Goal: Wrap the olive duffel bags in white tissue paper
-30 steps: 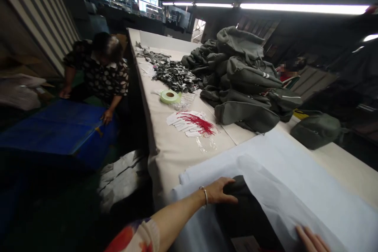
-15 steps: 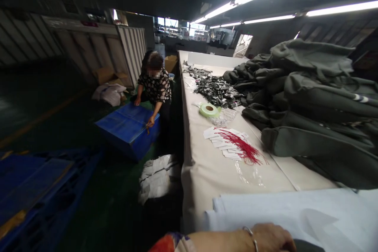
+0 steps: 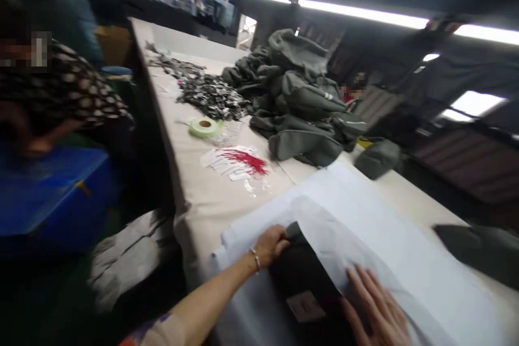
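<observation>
A dark, flat fabric piece (image 3: 310, 267) with a pale label (image 3: 305, 306) lies on a stack of white sheets (image 3: 352, 194) at the near end of the table. My left hand (image 3: 272, 246), with a bracelet at the wrist, has its fingers closed on the far left corner of this piece. At its right edge, my right hand (image 3: 379, 308) is spread flat, partly over a thin translucent sheet, and slightly blurred. The lower part of the dark piece runs out of the picture.
Along the table (image 3: 198, 189) are white tags with red strings (image 3: 247, 162), a pale green tape roll (image 3: 205, 127), a heap of dark straps (image 3: 214, 94) and piled grey-green bags (image 3: 300, 97). At left, a co-worker (image 3: 77, 86) bends over a blue box (image 3: 77, 200).
The view has swung to the right and down towards the near table. My right hand and most of the dark piece have come into view. My left hand now shows gripping the corner.
</observation>
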{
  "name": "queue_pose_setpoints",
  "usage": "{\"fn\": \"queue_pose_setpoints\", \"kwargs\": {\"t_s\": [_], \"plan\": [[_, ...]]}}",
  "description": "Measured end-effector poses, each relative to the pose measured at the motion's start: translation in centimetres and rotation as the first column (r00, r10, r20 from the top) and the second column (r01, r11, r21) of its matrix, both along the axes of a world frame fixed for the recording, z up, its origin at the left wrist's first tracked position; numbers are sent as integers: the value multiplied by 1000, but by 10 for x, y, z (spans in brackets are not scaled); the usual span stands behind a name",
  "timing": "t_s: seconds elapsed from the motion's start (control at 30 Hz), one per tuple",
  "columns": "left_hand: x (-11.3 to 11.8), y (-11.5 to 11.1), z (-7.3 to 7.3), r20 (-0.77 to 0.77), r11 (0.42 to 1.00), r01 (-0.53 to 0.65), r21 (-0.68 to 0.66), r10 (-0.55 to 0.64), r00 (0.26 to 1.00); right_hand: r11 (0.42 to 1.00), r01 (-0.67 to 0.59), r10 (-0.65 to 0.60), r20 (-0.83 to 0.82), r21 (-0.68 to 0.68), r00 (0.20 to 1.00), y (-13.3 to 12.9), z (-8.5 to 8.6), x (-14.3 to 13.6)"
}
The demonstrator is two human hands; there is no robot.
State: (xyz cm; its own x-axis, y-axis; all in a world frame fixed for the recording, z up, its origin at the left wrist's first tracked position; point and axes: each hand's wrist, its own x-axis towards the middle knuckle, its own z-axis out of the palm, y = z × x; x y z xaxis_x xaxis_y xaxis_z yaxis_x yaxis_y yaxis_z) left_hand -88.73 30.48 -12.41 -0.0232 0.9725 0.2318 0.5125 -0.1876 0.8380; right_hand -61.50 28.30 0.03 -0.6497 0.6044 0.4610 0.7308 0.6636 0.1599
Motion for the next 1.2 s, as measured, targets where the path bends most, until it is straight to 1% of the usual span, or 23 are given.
{"fn": "queue_pose_setpoints", "kwargs": {"t_s": [0.07,0.1,0.17,0.2,0.23,0.27,0.3,0.33,0.4,0.47,0.53,0.57,0.63,0.73,0.8,0.9,0.93,1.0,1.07,1.1,1.13,1.17,1.2], "plan": [[-8,3,0,39,999,24,27,-26,999,999,42,-41,70,-15,997,-5,-1,1],[-12,4,4,45,999,11,53,-13,999,998,58,-54,90,-33,994,-8,-1,0],[-19,6,19,-8,981,-60,187,62,998,994,85,-79,95,-66,992,-16,2,-6],[-22,7,31,-65,952,-87,294,111,992,992,92,-85,90,-82,992,-19,4,-8],[-23,10,44,-140,908,-81,410,151,979,990,100,-91,85,-99,992,-22,6,-11],[-23,14,58,-230,856,-32,516,175,957,988,104,-95,81,-117,992,-24,9,-12],[-22,18,72,-329,806,53,590,180,927,984,107,-97,78,-139,992,-25,11,-13],[-20,23,84,-422,766,156,623,162,892,980,109,-97,77,-168,992,-26,14,-14],[-18,33,101,-560,703,340,625,100,823,963,104,-89,70,-248,994,-27,21,-13],[-19,40,110,-609,656,436,617,47,792,939,98,-93,29,-329,995,-27,29,-12],[-24,43,110,-618,630,470,618,20,786,926,113,-132,-30,-360,991,-28,33,-10],[-28,43,108,-622,626,478,616,14,783,926,128,-153,-44,-355,987,-28,33,-9],[-37,42,101,-633,645,488,588,-9,774,933,159,-173,-16,-322,985,-30,29,-7],[-52,40,83,-613,727,462,507,-73,787,942,187,-170,84,-278,982,-32,17,-6],[-63,34,66,-562,794,390,467,-74,824,944,207,-182,116,-257,976,-32,12,-5],[-88,10,36,-442,881,185,435,29,897,946,213,-187,123,-246,975,-32,11,-5],[-97,-4,25,-397,905,102,413,77,915,947,213,-189,118,-241,975,-32,12,-6],[-117,-40,7,-305,943,-76,324,180,935,948,223,-203,109,-229,973,-35,12,-9],[-135,-85,-7,-232,958,-246,144,275,933,946,236,-218,104,-223,971,-42,12,-14],[-142,-108,-13,-203,948,-318,15,314,928,944,240,-222,105,-227,970,-47,12,-17],[-146,-132,-19,-178,920,-370,-132,345,921,942,240,-220,108,-235,970,-53,12,-20],[-149,-154,-27,-150,873,-398,-281,369,917,941,234,-213,111,-243,971,-60,14,-23],[-149,-176,-35,-109,816,-393,-423,385,917,941,227,-206,109,-249,973,-68,16,-24]]}}
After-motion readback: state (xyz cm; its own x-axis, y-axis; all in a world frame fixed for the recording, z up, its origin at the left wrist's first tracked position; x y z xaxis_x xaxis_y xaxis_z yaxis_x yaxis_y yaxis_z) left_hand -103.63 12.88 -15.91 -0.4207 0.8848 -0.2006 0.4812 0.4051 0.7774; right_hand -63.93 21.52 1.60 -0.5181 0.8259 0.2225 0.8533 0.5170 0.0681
